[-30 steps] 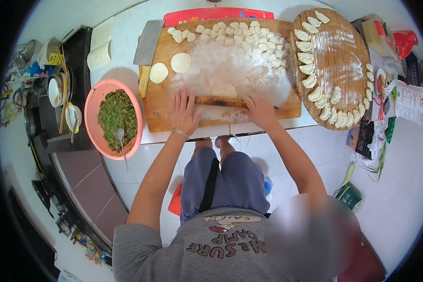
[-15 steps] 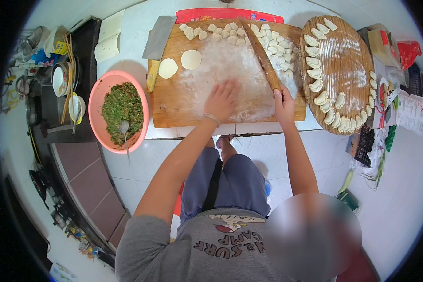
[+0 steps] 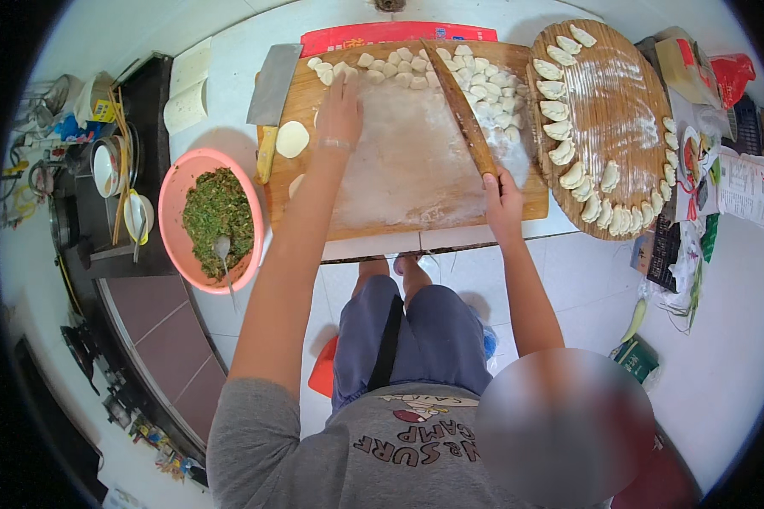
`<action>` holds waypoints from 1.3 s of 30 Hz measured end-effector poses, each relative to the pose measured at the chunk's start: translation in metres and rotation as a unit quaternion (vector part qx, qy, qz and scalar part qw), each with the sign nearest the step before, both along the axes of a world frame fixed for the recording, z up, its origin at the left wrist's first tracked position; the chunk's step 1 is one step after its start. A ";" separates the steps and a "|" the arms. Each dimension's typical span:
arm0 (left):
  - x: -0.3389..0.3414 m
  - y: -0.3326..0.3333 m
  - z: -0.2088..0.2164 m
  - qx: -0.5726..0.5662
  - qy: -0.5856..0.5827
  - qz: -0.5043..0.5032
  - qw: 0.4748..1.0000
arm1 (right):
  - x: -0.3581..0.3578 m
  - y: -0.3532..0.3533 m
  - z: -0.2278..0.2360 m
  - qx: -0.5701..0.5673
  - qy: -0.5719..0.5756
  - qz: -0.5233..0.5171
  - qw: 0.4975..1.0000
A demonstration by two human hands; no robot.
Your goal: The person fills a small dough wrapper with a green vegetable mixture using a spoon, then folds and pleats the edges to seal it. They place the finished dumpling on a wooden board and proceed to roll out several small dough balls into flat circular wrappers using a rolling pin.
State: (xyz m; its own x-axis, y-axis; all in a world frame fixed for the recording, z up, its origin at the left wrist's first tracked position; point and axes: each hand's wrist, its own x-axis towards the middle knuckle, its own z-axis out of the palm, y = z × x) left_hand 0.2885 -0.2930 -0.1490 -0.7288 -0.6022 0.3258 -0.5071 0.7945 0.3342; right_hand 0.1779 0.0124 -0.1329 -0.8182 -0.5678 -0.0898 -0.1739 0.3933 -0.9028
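Note:
My left hand [image 3: 339, 117] reaches over the floured cutting board [image 3: 399, 195], fingers stretched out at the row of small dough pieces [image 3: 396, 66] along its far edge. Whether the fingertips touch one is hard to tell. In my right hand [image 3: 504, 204] is the near end of a wooden rolling pin [image 3: 463, 110], slanting away to the far edge. A round dough wrapper [image 3: 293, 139] lies at the board's left. Another wrapper [image 3: 295, 186] is partly covered by my left forearm, and a third mostly hides behind my left hand.
A cleaver [image 3: 273, 89] rests across the board's left edge. Beside it stands a pink bowl [image 3: 168, 199] of chopped green filling with a spoon. On the right, a round wooden board [image 3: 611, 102] carries several folded dumplings [image 3: 554, 110]. A red sheet [image 3: 382, 34] lies behind the board.
My left hand has moved from the floured middle up and left to the dough pieces. A wrapper now shows beside my left forearm. My right hand still holds the rolling pin.

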 end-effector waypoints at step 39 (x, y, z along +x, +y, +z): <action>-0.042 0.151 -0.021 0.035 -0.049 -0.036 0.998 | 0.017 0.008 0.009 -0.003 -0.013 -0.002 1.000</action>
